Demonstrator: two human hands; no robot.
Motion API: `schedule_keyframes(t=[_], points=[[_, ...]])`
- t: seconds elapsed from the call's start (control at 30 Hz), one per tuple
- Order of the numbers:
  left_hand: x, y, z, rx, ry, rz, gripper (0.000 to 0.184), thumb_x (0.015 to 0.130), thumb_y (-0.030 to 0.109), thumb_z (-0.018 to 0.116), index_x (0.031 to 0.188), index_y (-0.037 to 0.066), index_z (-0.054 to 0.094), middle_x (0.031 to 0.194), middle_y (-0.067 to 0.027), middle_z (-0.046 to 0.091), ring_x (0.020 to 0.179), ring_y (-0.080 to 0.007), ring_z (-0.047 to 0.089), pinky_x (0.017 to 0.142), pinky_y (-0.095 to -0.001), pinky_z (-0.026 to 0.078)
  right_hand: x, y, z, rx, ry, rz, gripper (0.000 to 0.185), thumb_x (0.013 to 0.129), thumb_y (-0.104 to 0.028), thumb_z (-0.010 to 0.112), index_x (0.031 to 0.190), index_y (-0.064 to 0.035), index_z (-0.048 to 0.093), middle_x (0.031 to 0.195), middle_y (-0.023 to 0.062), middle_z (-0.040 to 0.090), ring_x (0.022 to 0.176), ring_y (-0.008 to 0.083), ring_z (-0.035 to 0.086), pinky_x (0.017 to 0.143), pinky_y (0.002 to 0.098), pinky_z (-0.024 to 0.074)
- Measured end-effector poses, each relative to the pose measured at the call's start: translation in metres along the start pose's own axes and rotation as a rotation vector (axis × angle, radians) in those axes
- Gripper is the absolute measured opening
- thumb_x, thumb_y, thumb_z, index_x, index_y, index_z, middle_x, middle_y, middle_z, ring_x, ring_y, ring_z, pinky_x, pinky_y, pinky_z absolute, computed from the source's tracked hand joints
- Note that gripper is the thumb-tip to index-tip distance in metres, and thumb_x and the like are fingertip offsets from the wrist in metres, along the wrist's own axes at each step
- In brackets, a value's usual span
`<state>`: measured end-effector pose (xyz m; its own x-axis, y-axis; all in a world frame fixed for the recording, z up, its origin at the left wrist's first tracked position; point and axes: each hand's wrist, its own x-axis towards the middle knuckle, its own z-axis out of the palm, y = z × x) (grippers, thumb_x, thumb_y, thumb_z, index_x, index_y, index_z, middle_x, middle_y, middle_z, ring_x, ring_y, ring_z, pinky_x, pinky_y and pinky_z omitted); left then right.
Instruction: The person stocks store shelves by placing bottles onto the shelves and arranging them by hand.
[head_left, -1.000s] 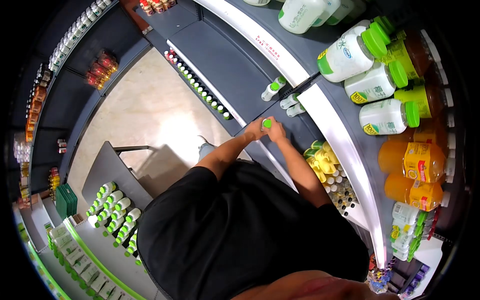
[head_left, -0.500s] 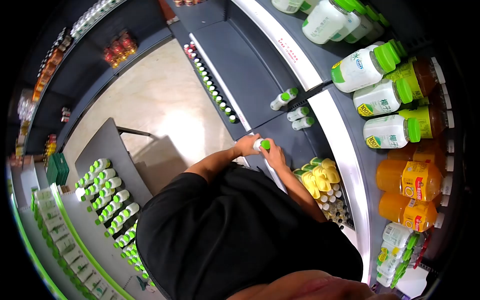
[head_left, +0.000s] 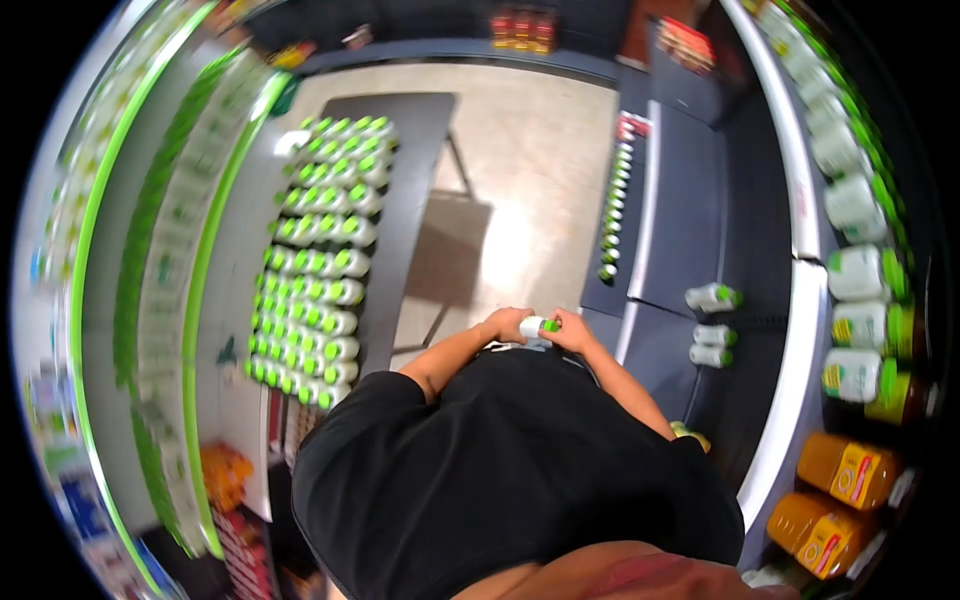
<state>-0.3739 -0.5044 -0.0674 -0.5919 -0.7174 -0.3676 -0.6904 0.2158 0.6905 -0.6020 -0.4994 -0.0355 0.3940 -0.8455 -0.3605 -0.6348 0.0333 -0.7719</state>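
A small white bottle with a green cap is held in front of my body, lying roughly sideways. My left hand is closed around its white body end. At the capped end, my right hand has its fingers closed on the green cap. Many similar white bottles with green caps stand in rows on a dark table to my left.
On the right, a dark shelf carries a few bottles and a row of small bottles. Larger white bottles and orange juice bottles fill the shelf above. Another stocked shelf runs along the left.
The view has turned left, bringing the table of bottles more fully into sight. My hands have moved away from the right shelf's edge with the bottle still between them.
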Motion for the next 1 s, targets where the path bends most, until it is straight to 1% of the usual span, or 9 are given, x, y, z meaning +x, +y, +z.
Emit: schedule_keyframes(t=[0.2, 0.27, 0.3, 0.4, 0.57, 0.73, 0.77, 0.9, 1.0], points=[[-0.169, -0.046, 0.078, -0.251, 0.273, -0.246, 0.055, 0.059, 0.026, 0.079, 0.109, 0.012, 0.059, 0.096, -0.0178, 0.069, 0.093, -0.0374, 0.065, 0.08, -0.0444, 0.051, 0.001, -0.056, 0.126, -0.194, -0.34, -0.254, 0.05, 0.07, -0.046, 0.08, 0.086, -0.0026, 0.061, 0.077, 0.017, 0.067, 0.071, 0.0278, 0.066, 0.067, 0.0383, 0.052], [-0.21, -0.063, 0.126, -0.278, 0.32, -0.349, 0.049, 0.06, 0.029, 0.08, 0.103, 0.013, 0.063, 0.097, -0.016, 0.07, 0.093, -0.0359, 0.066, 0.079, -0.0446, 0.051, -0.019, -0.072, 0.169, -0.231, -0.478, -0.23, 0.052, 0.07, -0.048, 0.079, 0.089, -0.003, 0.061, 0.078, 0.0186, 0.067, 0.072, 0.0292, 0.067, 0.068, 0.0387, 0.0521], [-0.228, -0.069, 0.144, -0.327, 0.329, -0.36, 0.048, 0.061, 0.031, 0.08, 0.103, 0.014, 0.063, 0.097, -0.0153, 0.07, 0.093, -0.0354, 0.066, 0.08, -0.0445, 0.052, -0.023, -0.063, 0.196, -0.317, -0.471, -0.353, 0.052, 0.071, -0.048, 0.077, 0.091, -0.0037, 0.06, 0.08, 0.0185, 0.068, 0.073, 0.0292, 0.067, 0.068, 0.0385, 0.0523], [-0.271, -0.064, 0.163, -0.336, 0.373, -0.439, 0.05, 0.062, 0.031, 0.08, 0.106, 0.014, 0.063, 0.1, -0.0147, 0.07, 0.097, -0.0348, 0.066, 0.083, -0.0441, 0.052, -0.04, -0.081, 0.224, -0.18, -0.582, -0.276, 0.046, 0.075, -0.043, 0.078, 0.091, -0.0039, 0.06, 0.082, 0.017, 0.069, 0.077, 0.0283, 0.067, 0.071, 0.0391, 0.0523], [-0.301, -0.063, 0.192, -0.391, 0.466, -0.495, 0.049, 0.066, 0.03, 0.079, 0.109, 0.013, 0.063, 0.103, -0.0149, 0.07, 0.098, -0.0348, 0.066, 0.084, -0.0441, 0.052, -0.046, -0.1, 0.245, -0.309, -0.694, -0.375, 0.045, 0.075, -0.042, 0.08, 0.091, -0.0043, 0.061, 0.081, 0.015, 0.069, 0.077, 0.0251, 0.067, 0.071, 0.0366, 0.0524], [-0.322, -0.072, 0.195, -0.426, 0.552, -0.513, 0.048, 0.068, 0.032, 0.077, 0.109, 0.013, 0.063, 0.102, -0.0155, 0.07, 0.098, -0.0354, 0.066, 0.083, -0.0443, 0.051, -0.035, -0.115, 0.267, -0.26, -0.758, -0.405, 0.048, 0.075, -0.043, 0.08, 0.091, -0.0027, 0.061, 0.079, 0.0144, 0.068, 0.075, 0.024, 0.066, 0.07, 0.036, 0.0522], [-0.329, -0.067, 0.181, -0.432, 0.559, -0.545, 0.047, 0.068, 0.032, 0.077, 0.109, 0.013, 0.063, 0.102, -0.0156, 0.07, 0.098, -0.0355, 0.066, 0.083, -0.0443, 0.051, -0.027, -0.125, 0.267, -0.329, -0.762, -0.469, 0.045, 0.076, -0.039, 0.08, 0.092, -0.0023, 0.061, 0.076, 0.0123, 0.068, 0.069, 0.019, 0.065, 0.066, 0.0338, 0.0517], [-0.349, -0.064, 0.144, -0.411, 0.589, -0.653, 0.049, 0.067, 0.028, 0.077, 0.112, 0.013, 0.063, 0.103, -0.0154, 0.07, 0.099, -0.0358, 0.065, 0.085, -0.0446, 0.051, 0.013, -0.132, 0.292, -0.276, -0.837, -0.526, 0.036, 0.079, -0.026, 0.08, 0.095, -0.0024, 0.058, 0.074, 0.0082, 0.066, 0.06, 0.0119, 0.06, 0.057, 0.0289, 0.0485], [-0.363, -0.067, 0.127, -0.377, 0.617, -0.739, 0.052, 0.066, 0.027, 0.077, 0.114, 0.015, 0.062, 0.104, -0.015, 0.069, 0.101, -0.0356, 0.065, 0.086, -0.0451, 0.051, 0.024, -0.152, 0.301, -0.144, -0.874, -0.477, 0.035, 0.081, -0.024, 0.08, 0.094, -0.0017, 0.056, 0.074, 0.0075, 0.066, 0.061, 0.0123, 0.061, 0.056, 0.0288, 0.0476]])
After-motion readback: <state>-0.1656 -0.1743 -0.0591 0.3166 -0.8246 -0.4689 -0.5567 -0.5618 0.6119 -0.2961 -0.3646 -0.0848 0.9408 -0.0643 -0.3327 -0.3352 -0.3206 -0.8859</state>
